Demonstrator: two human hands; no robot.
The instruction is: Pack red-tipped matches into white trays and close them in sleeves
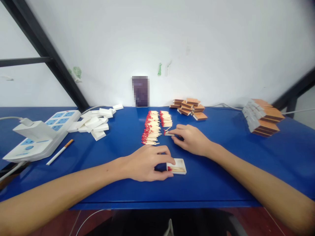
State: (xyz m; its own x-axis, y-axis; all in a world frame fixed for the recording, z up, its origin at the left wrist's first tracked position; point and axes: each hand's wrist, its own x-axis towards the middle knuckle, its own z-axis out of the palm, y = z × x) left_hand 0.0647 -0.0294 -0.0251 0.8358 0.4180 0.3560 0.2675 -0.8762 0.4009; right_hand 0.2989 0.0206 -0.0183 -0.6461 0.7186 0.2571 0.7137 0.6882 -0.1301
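Note:
My left hand (152,163) grips the left end of a white matchbox tray (182,162), its thumb along the near side and fingers over the far side. Several red-tipped matches (177,169) lie in the tray along its near wall. Farther back, my right hand (190,139) has its fingertips on a few loose matches (167,132); whether they are pinched or only touched is hard to see. Just left of those fingers lies a long pile of red-headed matches (152,127), with a shorter row of matches (166,118) beside it.
White trays (94,122) are heaped at the left, near a power strip (57,123) and a cigarette (60,151). Orange-brown matchbox sleeves (190,107) pile up at the back, and a wrapped-looking stack of matchboxes (263,116) stands right. A pixelated dark rectangle (141,91) is against the wall.

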